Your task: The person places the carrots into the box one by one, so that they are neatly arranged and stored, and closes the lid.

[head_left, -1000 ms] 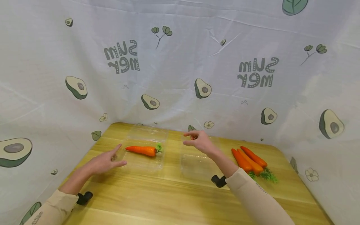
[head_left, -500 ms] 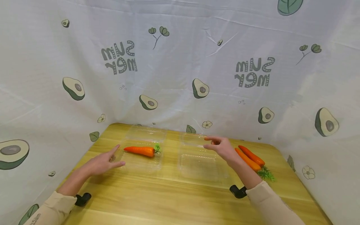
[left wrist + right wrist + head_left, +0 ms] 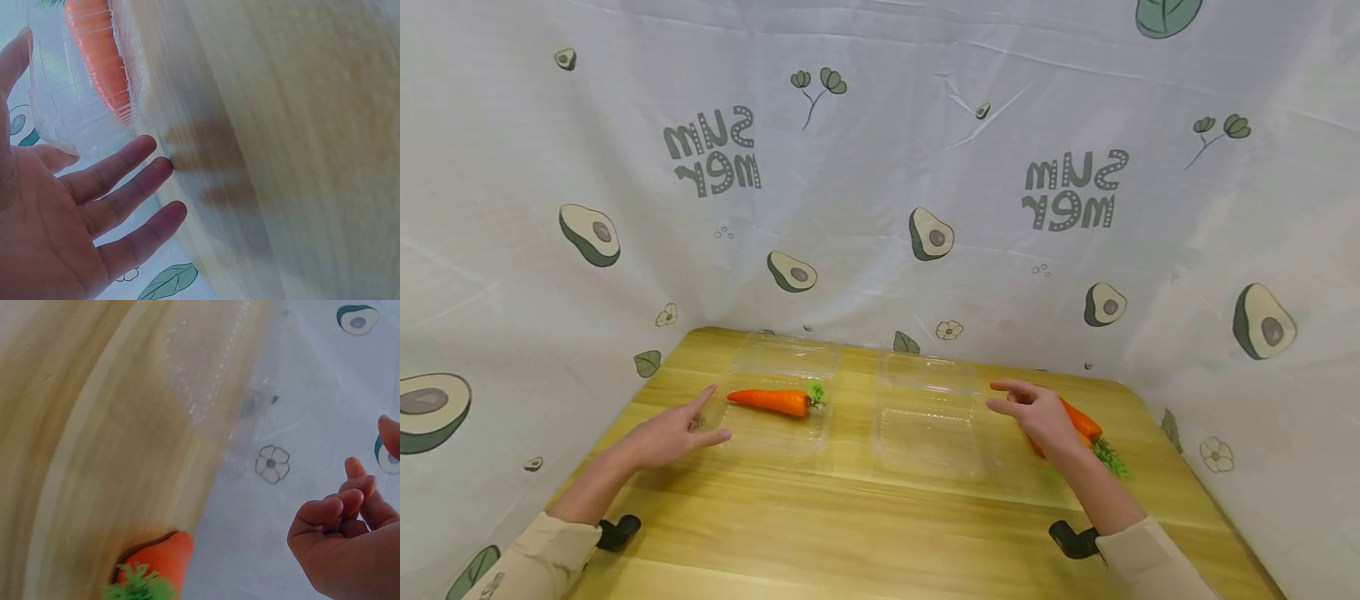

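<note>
In the head view my left hand (image 3: pixel 666 435) is at the left edge of a clear plastic clamshell container (image 3: pixel 775 442), fingers spread and holding nothing. I cannot tell whether a finger or the thumb touches that container. One orange carrot (image 3: pixel 771 402) with a green leafy top lies in it. My right hand (image 3: pixel 1037 414) is above a pile of carrots (image 3: pixel 1081 423) on the right, partly hiding them. Its thumb and index finger are apart; the right wrist view shows the other fingers loosely curled, with nothing held. A carrot (image 3: pixel 170 555) shows below it there.
A second clear clamshell container (image 3: pixel 925 446) lies with its lid back, left of the right hand, with no carrot in it. The wooden table (image 3: pixel 850 533) meets a white curtain (image 3: pixel 850 183) printed with avocados at its back and sides.
My right hand has moved right, from above the second container to above the carrots. The left hand has hardly moved. The camera view has shifted slightly.
</note>
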Motion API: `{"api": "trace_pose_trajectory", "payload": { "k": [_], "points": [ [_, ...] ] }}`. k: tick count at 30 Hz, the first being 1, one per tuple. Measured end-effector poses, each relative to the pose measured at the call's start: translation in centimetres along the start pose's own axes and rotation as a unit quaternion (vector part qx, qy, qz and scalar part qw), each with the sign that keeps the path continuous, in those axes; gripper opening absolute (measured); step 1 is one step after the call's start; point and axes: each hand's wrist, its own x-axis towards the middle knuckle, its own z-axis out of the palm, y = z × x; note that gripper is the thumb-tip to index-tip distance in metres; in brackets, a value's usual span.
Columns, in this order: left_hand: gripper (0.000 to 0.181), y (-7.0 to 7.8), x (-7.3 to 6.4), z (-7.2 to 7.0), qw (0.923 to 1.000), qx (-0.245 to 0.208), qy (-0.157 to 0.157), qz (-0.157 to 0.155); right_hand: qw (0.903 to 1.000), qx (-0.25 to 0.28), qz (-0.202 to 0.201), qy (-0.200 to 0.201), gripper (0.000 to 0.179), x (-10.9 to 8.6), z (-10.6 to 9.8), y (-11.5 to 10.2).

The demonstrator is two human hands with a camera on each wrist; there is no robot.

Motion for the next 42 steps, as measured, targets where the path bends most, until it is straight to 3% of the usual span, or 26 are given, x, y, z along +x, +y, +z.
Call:
{"api": "trace_pose_trajectory", "payload": {
  "k": [7,19,25,32,42],
  "points": [
    [0.099,-0.3,-0.1,0.0,1.0,0.005,0.0,-0.001,0.999,0.012,0.042,-0.003,0.071,-1.0,-1.4,2.2],
    [0.099,-0.4,0.2,0.0,1.0,0.002,0.001,0.001,0.9943,0.008,0.08,0.07,0.076,-1.5,-2.4,5.8],
    [0.099,-0.2,0.3,-0.1,1.0,0.001,0.0,0.001,0.9915,0.008,0.098,0.085,0.074,-1.3,-3.0,7.2],
    [0.099,0.0,0.4,0.0,1.0,-0.002,-0.005,0.004,0.9872,-0.059,0.112,0.097,0.075,-1.1,-3.5,8.6],
    [0.099,-0.3,0.2,-0.2,1.0,-0.002,-0.004,0.004,0.9825,-0.084,0.12,0.115,0.072,-1.1,-3.1,9.3]
  ]
}}
